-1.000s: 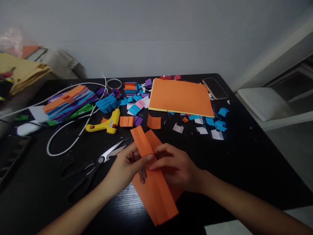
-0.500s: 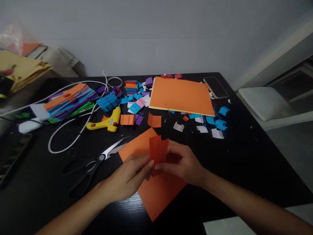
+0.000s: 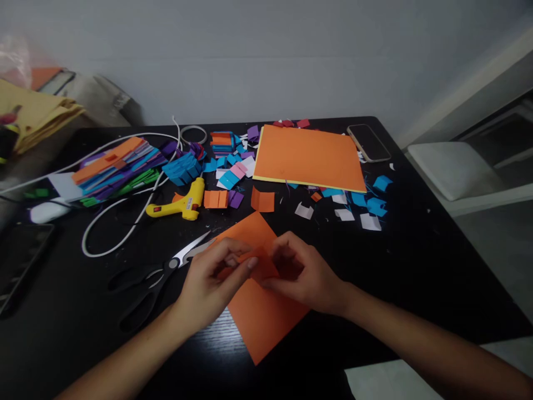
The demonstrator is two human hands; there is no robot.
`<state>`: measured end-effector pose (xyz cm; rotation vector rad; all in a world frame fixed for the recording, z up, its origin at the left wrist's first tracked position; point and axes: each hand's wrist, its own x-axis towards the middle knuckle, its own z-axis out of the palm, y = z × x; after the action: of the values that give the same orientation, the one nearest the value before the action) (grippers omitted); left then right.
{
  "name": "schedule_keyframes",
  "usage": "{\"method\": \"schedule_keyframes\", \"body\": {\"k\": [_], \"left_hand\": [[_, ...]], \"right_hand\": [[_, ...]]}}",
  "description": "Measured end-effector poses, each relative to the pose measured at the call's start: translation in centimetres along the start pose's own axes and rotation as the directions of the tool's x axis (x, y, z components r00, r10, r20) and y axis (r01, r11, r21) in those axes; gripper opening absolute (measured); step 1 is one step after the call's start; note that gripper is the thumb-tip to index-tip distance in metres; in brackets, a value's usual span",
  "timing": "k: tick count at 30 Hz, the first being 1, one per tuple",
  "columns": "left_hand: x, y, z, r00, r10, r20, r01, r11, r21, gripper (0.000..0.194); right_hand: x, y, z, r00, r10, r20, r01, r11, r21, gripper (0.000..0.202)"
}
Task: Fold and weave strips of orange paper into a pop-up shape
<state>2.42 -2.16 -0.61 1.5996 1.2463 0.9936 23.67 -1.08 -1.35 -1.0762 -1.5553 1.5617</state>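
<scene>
A small folded piece of orange paper (image 3: 262, 265) is held between my two hands, just above a larger orange sheet (image 3: 262, 328) lying at a slant on the table. My left hand (image 3: 216, 272) pinches its left end between thumb and fingers. On the other side my right hand (image 3: 306, 272) grips the right end, its thumb along the lower edge. Fingers partly hide the folds. Scissors with black handles (image 3: 172, 264) lie open left of my left hand, their blades reaching to the sheet's edge. Beyond the sheet rests a creased orange piece (image 3: 263, 200).
A yellow glue gun (image 3: 181, 204), a white cable (image 3: 87, 233) and bundles of coloured paper strips (image 3: 119, 166) lie to the left. A stack of orange sheets (image 3: 310, 158) sits at the back, with paper scraps (image 3: 303, 210) around it. A phone (image 3: 368, 143) lies at the far right corner.
The small orange paper stood upright between my hands earlier; now it is tipped down, lower and flatter. My left hand has shifted left and its fingers have changed their hold.
</scene>
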Motion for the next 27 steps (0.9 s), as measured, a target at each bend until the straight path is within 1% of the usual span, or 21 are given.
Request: {"method": "schedule_keyframes", "body": {"k": [2, 5, 6, 9, 12, 14, 16, 18, 21, 24, 27], "left_hand": [[0.0, 0.18, 0.13, 0.999, -0.049, 0.002, 0.049, 0.997, -0.053, 0.008], [-0.01, 0.29, 0.26, 0.997, -0.073, -0.006, 0.072, 0.991, -0.11, 0.014], [-0.03, 0.27, 0.29, 0.998, -0.067, -0.016, 0.065, 0.991, -0.113, 0.017], [-0.15, 0.12, 0.34, 0.999, -0.02, -0.033, 0.017, 0.997, -0.073, 0.025], [-0.25, 0.0, 0.31, 0.999, 0.003, -0.034, -0.003, 1.0, -0.016, 0.028], [-0.25, 0.04, 0.27, 0.999, 0.001, -0.034, -0.002, 1.0, -0.009, 0.027], [-0.21, 0.18, 0.24, 1.0, 0.008, -0.03, -0.008, 1.0, -0.012, 0.026], [-0.17, 0.37, 0.25, 0.999, 0.042, -0.024, -0.042, 0.999, 0.006, 0.022], [-0.18, 0.59, 0.41, 0.996, 0.08, -0.027, -0.078, 0.995, 0.054, 0.017], [-0.31, 0.65, 0.75, 0.996, 0.01, -0.085, -0.009, 1.0, 0.002, 0.018], [-0.41, 0.7, 1.01, 0.99, -0.055, -0.13, 0.048, 0.997, -0.055, 0.013]], "right_hand": [[0.01, -0.2, -0.07, 1.0, -0.016, 0.018, 0.015, 0.999, 0.036, 0.036], [0.05, -0.43, -0.18, 0.999, -0.017, 0.036, 0.016, 1.0, 0.027, 0.019], [0.08, -0.47, -0.2, 1.0, -0.005, 0.029, 0.005, 1.0, 0.021, 0.016], [0.16, -0.47, -0.2, 1.0, 0.03, 0.004, -0.03, 0.997, 0.066, 0.018], [0.2, -0.41, -0.15, 0.999, 0.04, -0.018, -0.038, 0.995, 0.091, 0.017], [0.16, -0.41, -0.12, 0.999, 0.021, -0.039, -0.018, 0.997, 0.074, 0.016], [0.09, -0.44, -0.08, 0.997, -0.023, -0.068, 0.027, 0.998, 0.059, 0.018], [0.04, -0.51, -0.05, 0.992, -0.068, -0.102, 0.073, 0.996, 0.045, 0.02], [0.01, -0.59, 0.0, 0.986, -0.105, -0.129, 0.109, 0.994, 0.024, 0.016], [0.04, -0.58, 0.02, 0.981, -0.126, -0.147, 0.129, 0.992, 0.005, 0.012], [0.05, -0.51, 0.03, 0.976, -0.139, -0.17, 0.136, 0.99, -0.028, 0.01]]}}
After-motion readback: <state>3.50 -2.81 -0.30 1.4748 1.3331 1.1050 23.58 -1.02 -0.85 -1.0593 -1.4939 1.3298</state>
